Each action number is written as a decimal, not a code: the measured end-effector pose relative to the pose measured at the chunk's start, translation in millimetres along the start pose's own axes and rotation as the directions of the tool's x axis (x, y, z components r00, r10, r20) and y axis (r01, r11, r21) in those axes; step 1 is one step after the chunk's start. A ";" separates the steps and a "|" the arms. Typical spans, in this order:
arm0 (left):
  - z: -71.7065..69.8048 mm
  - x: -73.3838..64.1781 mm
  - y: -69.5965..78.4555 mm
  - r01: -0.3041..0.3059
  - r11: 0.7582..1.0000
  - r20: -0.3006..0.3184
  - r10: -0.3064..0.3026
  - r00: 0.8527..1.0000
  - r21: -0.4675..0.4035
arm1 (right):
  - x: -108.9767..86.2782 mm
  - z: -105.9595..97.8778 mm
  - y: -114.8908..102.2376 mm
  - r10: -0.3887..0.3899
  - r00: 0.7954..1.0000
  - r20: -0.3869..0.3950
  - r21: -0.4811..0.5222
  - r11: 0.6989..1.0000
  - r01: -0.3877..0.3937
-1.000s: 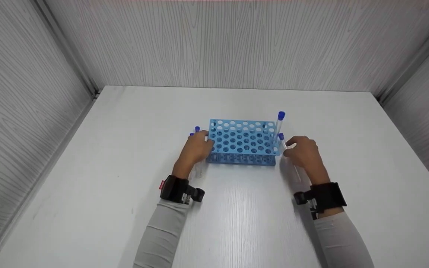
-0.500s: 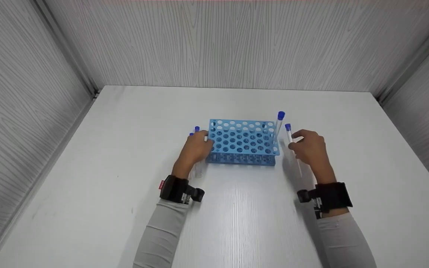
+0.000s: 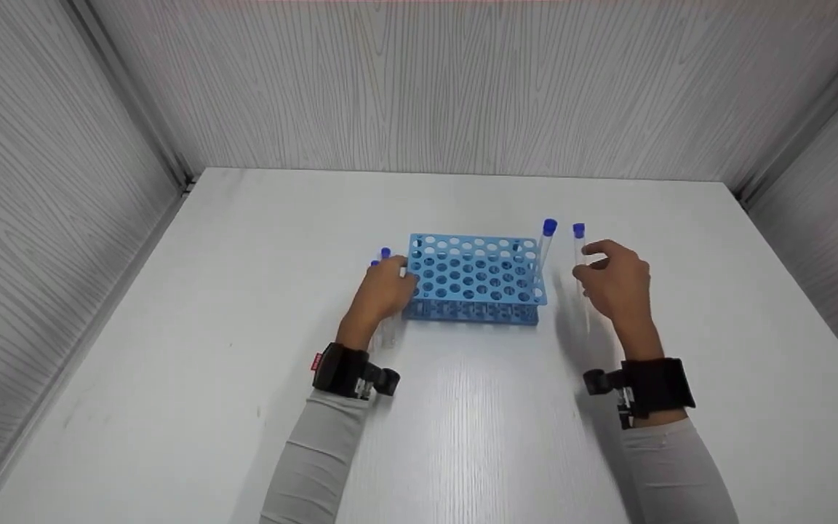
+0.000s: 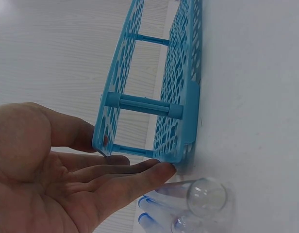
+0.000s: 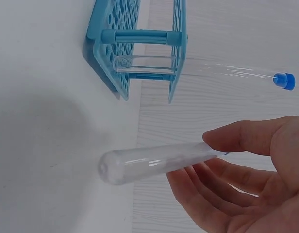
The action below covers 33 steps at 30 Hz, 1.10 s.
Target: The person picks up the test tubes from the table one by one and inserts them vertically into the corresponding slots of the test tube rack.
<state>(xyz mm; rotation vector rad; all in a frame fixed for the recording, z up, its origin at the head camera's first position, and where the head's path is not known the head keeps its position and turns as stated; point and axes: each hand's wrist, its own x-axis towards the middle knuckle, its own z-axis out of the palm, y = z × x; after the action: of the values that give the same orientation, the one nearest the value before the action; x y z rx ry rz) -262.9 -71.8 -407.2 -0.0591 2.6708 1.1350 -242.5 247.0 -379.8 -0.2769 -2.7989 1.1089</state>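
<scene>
A light-blue test tube rack (image 3: 471,316) stands on the table between the hands. My left hand (image 3: 384,287) holds its left end, thumb at the top plate and fingers along the end, as the left wrist view shows. To the right of the rack, my right hand (image 3: 619,284) pinches a clear test tube (image 5: 154,161) between thumb and fingers. This tube is near upright, its blue cap (image 3: 579,231) up and rounded end raised over the table. Another blue-capped tube (image 5: 227,70) leans in a hole at the rack's right end.
Left of the rack, beside the left hand, lie clear tubes (image 4: 207,196) with blue caps (image 3: 385,252), partly hidden by that hand. The white table (image 3: 302,218) is bounded by grey wood-grain panels (image 3: 419,87) behind and at both sides.
My right hand has lifted its tube from a slant beside the rack, moving right and away from me while the tube turned closer to upright. The left hand and rack stay put.
</scene>
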 end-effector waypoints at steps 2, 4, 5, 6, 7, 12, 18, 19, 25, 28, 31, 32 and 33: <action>0.2 0.1 -0.1 0.005 1.000 -0.001 -0.005 1.000 0.001 | -0.7 -0.2 -1.3 -0.001 1.000 -0.028 0.021 1.000 0.001; 0.0 0.3 -0.4 0.000 1.000 -0.001 0.000 1.000 0.003 | -1.6 -0.6 -3.0 -0.007 0.998 -0.064 0.043 0.999 0.010; 0.0 0.1 -0.5 -0.003 1.000 -0.002 0.003 1.000 0.002 | -2.1 -0.7 -3.6 -0.013 0.996 -0.083 0.051 0.999 0.017; -0.1 -0.1 -0.6 -0.006 1.000 -0.003 0.006 1.000 0.003 | -2.6 -0.8 -4.3 -0.021 0.994 -0.105 0.058 0.998 0.027; -0.2 -0.5 -0.6 -0.011 1.000 -0.005 0.011 1.000 0.003 | -3.1 -1.0 -5.0 -0.034 0.991 -0.126 0.061 0.997 0.042; -0.5 -2.5 -0.8 -0.045 0.999 -0.022 0.045 0.999 0.002 | -6.3 -2.5 -7.1 -0.104 0.970 -0.220 0.076 0.989 0.123; 0.1 -2.4 -0.8 -0.036 0.999 -0.017 0.036 0.999 0.003 | -9.8 -4.2 -11.0 -0.114 0.954 -0.278 0.106 0.983 0.148; 0.2 -2.3 -0.6 -0.032 0.999 -0.014 0.032 0.999 0.004 | -9.9 -4.3 -11.5 -0.112 0.952 -0.286 0.112 0.982 0.149; 0.0 -1.9 0.5 -0.014 1.000 -0.006 0.014 1.000 0.005 | -8.8 -5.0 -13.7 -0.125 0.931 -0.343 0.141 0.973 0.182; -0.4 -2.3 1.0 -0.007 1.000 -0.005 0.007 1.000 0.001 | -9.7 -5.9 -15.5 -0.126 0.928 -0.351 0.154 0.970 0.190; -0.3 -2.5 1.4 0.001 1.000 -0.003 -0.001 1.000 0.000 | -10.8 -6.4 -17.2 -0.123 0.927 -0.355 0.167 0.967 0.192; -0.2 -2.5 1.5 0.002 1.000 -0.003 -0.002 1.000 -0.001 | -11.2 -6.5 -17.8 -0.123 0.926 -0.357 0.170 0.966 0.194; -0.3 -2.6 1.7 0.002 1.000 -0.002 -0.002 1.000 0.000 | -11.6 -6.7 -18.3 -0.124 0.924 -0.360 0.173 0.965 0.197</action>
<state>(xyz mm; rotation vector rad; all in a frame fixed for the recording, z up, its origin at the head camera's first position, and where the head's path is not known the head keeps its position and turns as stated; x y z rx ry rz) -260.6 -71.0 -405.2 -0.0634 2.6717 1.1354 -232.3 235.9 -362.9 -0.1930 -2.3312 1.1702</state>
